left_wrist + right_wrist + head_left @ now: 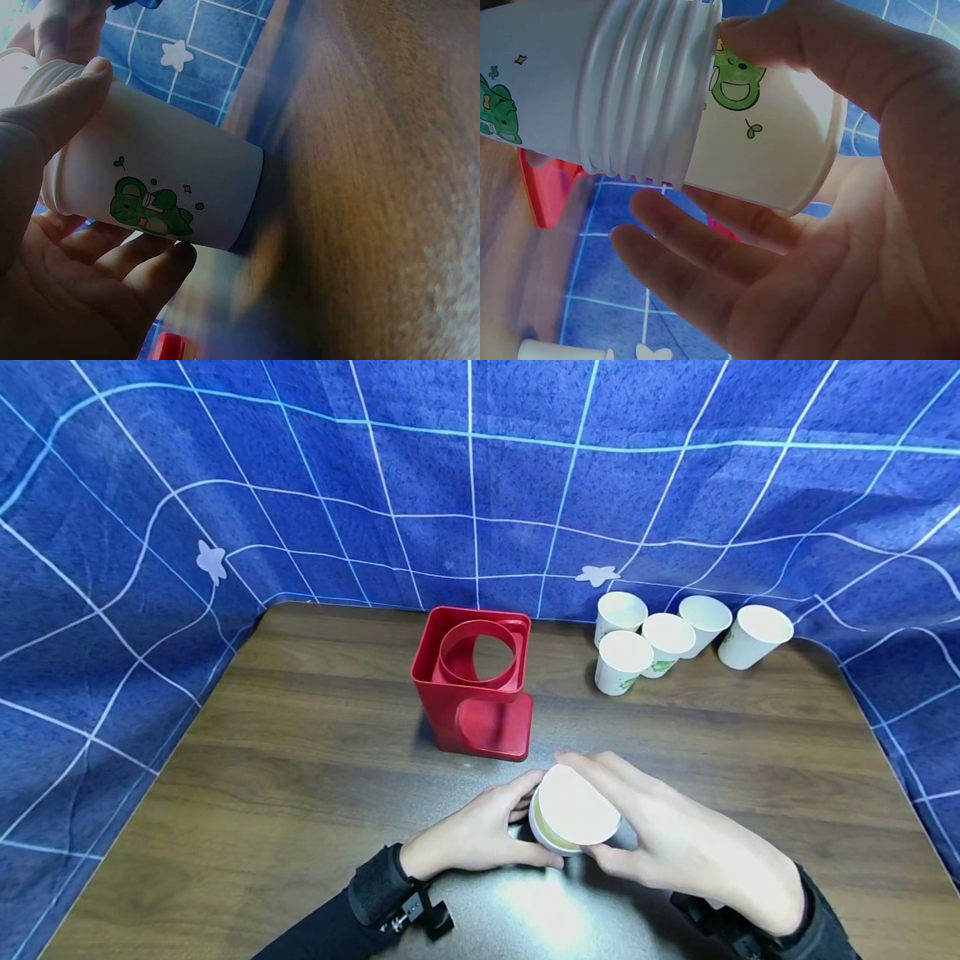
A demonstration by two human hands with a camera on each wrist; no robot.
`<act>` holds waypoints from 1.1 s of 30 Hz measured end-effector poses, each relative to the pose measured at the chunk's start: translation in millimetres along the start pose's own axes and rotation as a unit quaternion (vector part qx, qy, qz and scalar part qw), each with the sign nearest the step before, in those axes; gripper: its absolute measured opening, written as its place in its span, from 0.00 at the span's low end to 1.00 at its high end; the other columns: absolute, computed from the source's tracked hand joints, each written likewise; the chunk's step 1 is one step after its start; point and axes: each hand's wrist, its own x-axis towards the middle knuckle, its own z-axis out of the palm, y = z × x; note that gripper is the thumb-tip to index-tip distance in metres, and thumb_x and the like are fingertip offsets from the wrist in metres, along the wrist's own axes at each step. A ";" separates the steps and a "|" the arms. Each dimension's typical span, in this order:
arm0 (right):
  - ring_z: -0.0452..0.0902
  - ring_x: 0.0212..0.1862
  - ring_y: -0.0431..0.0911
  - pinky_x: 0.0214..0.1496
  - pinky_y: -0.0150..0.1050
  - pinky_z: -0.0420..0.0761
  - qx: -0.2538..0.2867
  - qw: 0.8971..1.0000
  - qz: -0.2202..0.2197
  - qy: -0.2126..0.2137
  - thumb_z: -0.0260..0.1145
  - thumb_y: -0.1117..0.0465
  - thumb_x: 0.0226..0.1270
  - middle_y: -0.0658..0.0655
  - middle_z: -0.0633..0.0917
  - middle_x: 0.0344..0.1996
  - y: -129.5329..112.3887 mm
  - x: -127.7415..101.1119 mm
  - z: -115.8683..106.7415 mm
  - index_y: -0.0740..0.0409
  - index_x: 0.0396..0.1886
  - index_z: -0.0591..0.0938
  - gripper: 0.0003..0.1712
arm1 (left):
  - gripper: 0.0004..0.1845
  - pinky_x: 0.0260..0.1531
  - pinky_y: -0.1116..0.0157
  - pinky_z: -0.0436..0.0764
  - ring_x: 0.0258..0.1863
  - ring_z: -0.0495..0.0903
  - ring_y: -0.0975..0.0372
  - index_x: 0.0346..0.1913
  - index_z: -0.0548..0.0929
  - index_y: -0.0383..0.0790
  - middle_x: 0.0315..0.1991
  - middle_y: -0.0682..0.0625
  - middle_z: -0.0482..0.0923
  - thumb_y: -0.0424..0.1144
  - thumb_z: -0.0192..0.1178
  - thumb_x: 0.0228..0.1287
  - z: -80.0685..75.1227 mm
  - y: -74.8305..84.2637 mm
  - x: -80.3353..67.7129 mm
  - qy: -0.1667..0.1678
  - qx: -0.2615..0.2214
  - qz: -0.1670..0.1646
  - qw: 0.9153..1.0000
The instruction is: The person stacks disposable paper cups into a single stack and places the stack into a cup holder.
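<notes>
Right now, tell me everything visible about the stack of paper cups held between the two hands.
The stack of paper cups is white, apparently paper, printed with small green cartoon figures and leaves. Several rolled rims sit nested close together, and one cup sticks out of the stack. It lies roughly on its side over the near part of the wooden table, in front of the red holder. The left hand grips its body; the right hand pinches the outermost cup.

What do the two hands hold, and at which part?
Both hold a stack of paper cups, lying sideways. The left hand grips the base end; the right hand pinches the outermost cup near its rim.
</notes>
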 end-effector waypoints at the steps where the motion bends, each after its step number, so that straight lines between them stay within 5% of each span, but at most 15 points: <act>1: 0.77 0.52 0.35 0.52 0.39 0.86 0.000 1.000 0.000 -0.001 0.78 0.59 0.59 0.46 0.78 0.59 0.1 -0.1 -0.1 0.49 0.77 0.67 0.47 | 0.42 0.68 0.68 0.75 0.67 0.76 0.67 0.71 0.67 0.50 0.67 0.54 0.75 0.39 0.79 0.56 0.0 0.1 0.0 0.000 0.000 0.000 1.000; 13: 0.79 0.54 0.38 0.52 0.42 0.87 -0.006 1.000 0.004 -0.020 0.78 0.59 0.59 0.48 0.78 0.61 -0.8 -0.3 -3.0 0.49 0.76 0.68 0.46 | 0.43 0.68 0.67 0.76 0.67 0.76 0.67 0.72 0.67 0.51 0.67 0.54 0.75 0.38 0.79 0.55 1.0 -0.5 0.4 0.001 -0.008 0.005 1.000; 24: 0.78 0.56 0.36 0.56 0.43 0.86 0.002 1.000 0.015 -0.006 0.78 0.43 0.60 0.43 0.77 0.61 -1.9 -0.4 -1.7 0.46 0.75 0.70 0.45 | 0.43 0.68 0.67 0.75 0.66 0.77 0.67 0.71 0.68 0.53 0.66 0.55 0.76 0.38 0.80 0.55 0.7 -0.8 0.5 0.002 -0.008 0.001 1.000; 33: 0.77 0.56 0.34 0.55 0.42 0.86 0.009 1.000 0.022 -0.005 0.78 0.42 0.60 0.42 0.77 0.60 -0.1 2.0 0.6 0.48 0.72 0.73 0.43 | 0.43 0.68 0.68 0.75 0.66 0.77 0.67 0.72 0.67 0.53 0.66 0.55 0.76 0.39 0.79 0.55 0.6 -0.3 0.7 0.004 -0.010 -0.002 1.000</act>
